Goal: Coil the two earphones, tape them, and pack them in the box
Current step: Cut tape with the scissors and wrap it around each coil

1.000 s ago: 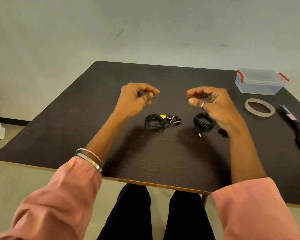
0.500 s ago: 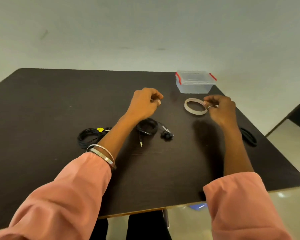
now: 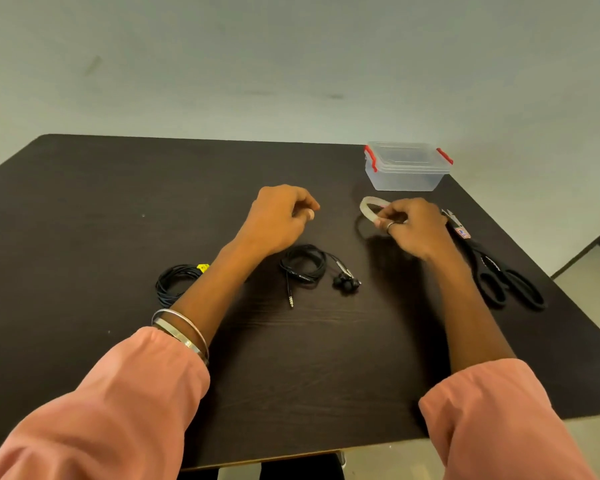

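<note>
Two coiled black earphones lie on the dark table (image 3: 84, 209). One coil with a yellow tag (image 3: 174, 280) is partly hidden under my left forearm. The other coil (image 3: 303, 265) lies in the middle with its plug and earbuds spread out. My right hand (image 3: 413, 226) grips the clear tape roll (image 3: 369, 209) and holds it tilted just above the table. My left hand (image 3: 281, 216) hovers above the middle coil with fingers curled and holds nothing. A clear plastic box (image 3: 407, 169) with red clips and its lid on stands at the back right.
Black scissors (image 3: 503, 275) lie to the right of my right hand, handles toward me. The table's right edge runs close behind them. A pale wall rises beyond the table's far edge.
My right hand reached right to the tape roll, took hold of it and lifted it off the table. The view swung to the right. My left hand stayed curled above the earphones.
</note>
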A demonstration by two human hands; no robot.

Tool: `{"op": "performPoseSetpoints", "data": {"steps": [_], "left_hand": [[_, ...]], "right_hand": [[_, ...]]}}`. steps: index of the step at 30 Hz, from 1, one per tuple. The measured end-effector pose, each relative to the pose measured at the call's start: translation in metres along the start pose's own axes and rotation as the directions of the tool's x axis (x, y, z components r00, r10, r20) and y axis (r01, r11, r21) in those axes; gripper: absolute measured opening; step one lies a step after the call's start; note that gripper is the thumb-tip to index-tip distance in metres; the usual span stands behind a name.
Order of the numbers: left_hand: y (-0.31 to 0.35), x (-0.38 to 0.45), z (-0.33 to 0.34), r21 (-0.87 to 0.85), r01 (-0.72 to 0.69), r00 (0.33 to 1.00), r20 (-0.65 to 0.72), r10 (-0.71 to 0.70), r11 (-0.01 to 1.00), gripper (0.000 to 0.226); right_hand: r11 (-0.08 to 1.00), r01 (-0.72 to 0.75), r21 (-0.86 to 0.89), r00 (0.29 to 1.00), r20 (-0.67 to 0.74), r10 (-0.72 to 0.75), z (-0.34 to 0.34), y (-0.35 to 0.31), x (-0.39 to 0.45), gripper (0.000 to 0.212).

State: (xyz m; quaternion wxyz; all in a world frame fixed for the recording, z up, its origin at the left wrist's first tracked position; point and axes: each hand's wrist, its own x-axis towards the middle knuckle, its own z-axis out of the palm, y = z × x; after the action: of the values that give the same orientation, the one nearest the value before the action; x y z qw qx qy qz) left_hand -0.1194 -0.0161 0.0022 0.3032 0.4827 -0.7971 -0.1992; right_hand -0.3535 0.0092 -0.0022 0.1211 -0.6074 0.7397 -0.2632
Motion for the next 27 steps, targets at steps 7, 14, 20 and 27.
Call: {"op": "performPoseSetpoints", "data": {"steps": [7,14,20,27], "left_hand": [[-0.010,-0.013,-0.020,-0.199,-0.043,0.995,-0.094,0.024,0.979,0.019],[-0.023,-0.010,-0.027,-0.263,-0.021,0.963,-0.265,-0.051,0.965,0.017],[-0.025,-0.010,-0.029,-0.232,-0.034,0.931,-0.362,-0.054,0.972,0.021],[-0.030,-0.008,-0.026,-0.122,-0.058,0.912,-0.409,0.003,0.991,0.024]], "right_hand": [[0.702,-0.046,0.710,0.994,0.100,-0.036,0.016,-0.065,-0.001,0.019],[0.415,-0.244,0.876,0.945,0.311,-0.100,0.034,-0.096,0.015,0.035],[0.443,-0.101,0.891,0.896,0.275,-0.348,0.041,-0.092,0.004,0.047],[0.705,0.212,0.677,0.938,0.061,-0.340,0.055,-0.098,0.004,0.056]]}}
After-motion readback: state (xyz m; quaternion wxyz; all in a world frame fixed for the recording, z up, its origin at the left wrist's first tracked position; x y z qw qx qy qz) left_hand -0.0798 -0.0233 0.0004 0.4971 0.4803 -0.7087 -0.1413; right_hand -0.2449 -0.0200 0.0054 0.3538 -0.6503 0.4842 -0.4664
